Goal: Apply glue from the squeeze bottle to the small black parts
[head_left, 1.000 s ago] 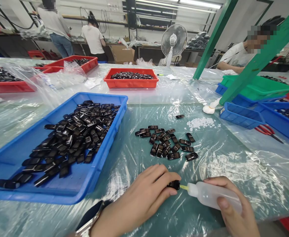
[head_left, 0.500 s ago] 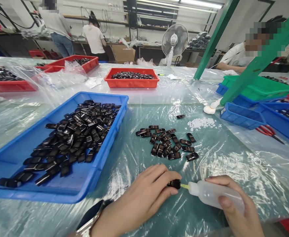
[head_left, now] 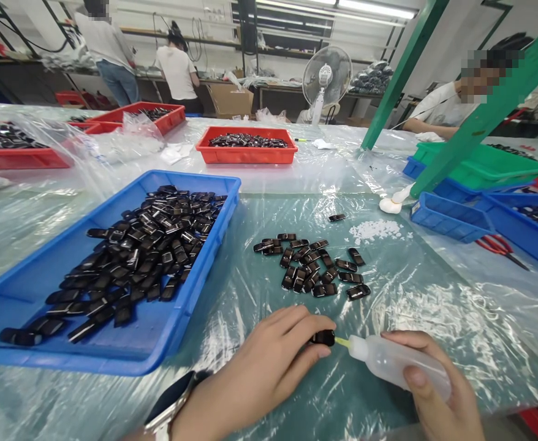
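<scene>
Between the thumb and fingers of my left hand [head_left: 269, 355] is a small black toy car body [head_left: 325, 337], partly covered by the fingers. My right hand [head_left: 443, 373] is wrapped round a translucent squeeze bottle [head_left: 402, 362] lying nearly level. Its thin yellow nozzle [head_left: 342, 342] points left, with the tip at the right end of the held car body; whether it touches I cannot tell. Just beyond my hands lies a loose group of black toy car bodies [head_left: 312, 266] on the plastic-covered table. A small heap of white bits [head_left: 375, 231] lies behind them.
To the left stands a large blue tray [head_left: 168, 343] with many black car bodies. A red tray [head_left: 246, 157] is farther back. On the right are a green post [head_left: 480, 116], a small blue bin [head_left: 453, 220] and red-handled pliers [head_left: 496, 244]. Co-workers are in the background.
Both hands, the held car body and the bottle have shifted very slightly left. The nozzle stays at the car body's end. The loose car bodies lie as before.
</scene>
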A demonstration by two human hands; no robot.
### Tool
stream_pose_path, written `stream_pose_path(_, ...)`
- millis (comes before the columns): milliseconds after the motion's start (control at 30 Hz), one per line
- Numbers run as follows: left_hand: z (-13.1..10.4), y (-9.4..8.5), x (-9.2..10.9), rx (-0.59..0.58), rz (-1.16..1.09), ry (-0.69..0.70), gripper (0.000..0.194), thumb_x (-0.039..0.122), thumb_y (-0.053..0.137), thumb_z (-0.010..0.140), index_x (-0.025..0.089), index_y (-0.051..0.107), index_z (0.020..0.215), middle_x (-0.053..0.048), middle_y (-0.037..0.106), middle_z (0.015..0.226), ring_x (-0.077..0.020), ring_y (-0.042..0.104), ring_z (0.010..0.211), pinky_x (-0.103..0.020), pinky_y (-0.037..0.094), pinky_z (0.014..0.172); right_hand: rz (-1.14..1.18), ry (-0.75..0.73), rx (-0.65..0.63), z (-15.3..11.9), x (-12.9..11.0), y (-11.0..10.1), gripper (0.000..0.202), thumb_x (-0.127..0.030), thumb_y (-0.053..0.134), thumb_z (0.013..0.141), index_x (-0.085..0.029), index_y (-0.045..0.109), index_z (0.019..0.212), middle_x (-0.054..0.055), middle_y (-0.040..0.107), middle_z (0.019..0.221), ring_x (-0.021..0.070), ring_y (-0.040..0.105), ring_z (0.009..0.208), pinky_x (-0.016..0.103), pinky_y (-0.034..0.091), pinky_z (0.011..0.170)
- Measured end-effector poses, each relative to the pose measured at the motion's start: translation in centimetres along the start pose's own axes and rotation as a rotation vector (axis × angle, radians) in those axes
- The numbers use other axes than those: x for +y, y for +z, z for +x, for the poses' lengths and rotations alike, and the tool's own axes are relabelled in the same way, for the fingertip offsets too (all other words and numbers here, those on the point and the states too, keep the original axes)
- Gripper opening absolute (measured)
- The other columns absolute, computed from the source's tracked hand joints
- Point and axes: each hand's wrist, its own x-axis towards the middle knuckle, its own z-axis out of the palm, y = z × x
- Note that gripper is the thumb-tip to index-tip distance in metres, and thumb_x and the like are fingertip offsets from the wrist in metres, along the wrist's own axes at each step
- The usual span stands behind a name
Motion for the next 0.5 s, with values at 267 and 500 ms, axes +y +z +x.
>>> stream_pose_path(267,-0.02,-0.2,0.25,0.007,-0.028,-0.048,0.025,0.032,0.044,0.106,0.028,0.053,0.129,-0.004,0.066,0.111,-0.0222,0.064,0.096,-0.037,0.054,0.082,-0.031,-0.022,-0.002,-0.22,0.36,0.08,0.05,-0.075,0.067,0.071,-0.027,0.07,0.084,0.007,0.065,0.09,0.0238,0.062,0.073,0.026,0.049,0.055)
stream_pose_path(500,0.03,-0.17,0.0,0.027,-0.196,-0.087,0.033,0.022,0.041,0.106,0.037,0.059,0.131,-0.001,0.065,0.113,-0.0184,0.064,0.095,-0.032,0.052,0.077,-0.051,-0.034,0.038,-0.03,-0.27,-0.16,0.048,-0.075,0.071,0.066,-0.029,0.072,0.078,0.005,0.066,0.091,0.0231,0.063,0.077,0.025,0.049,0.058)
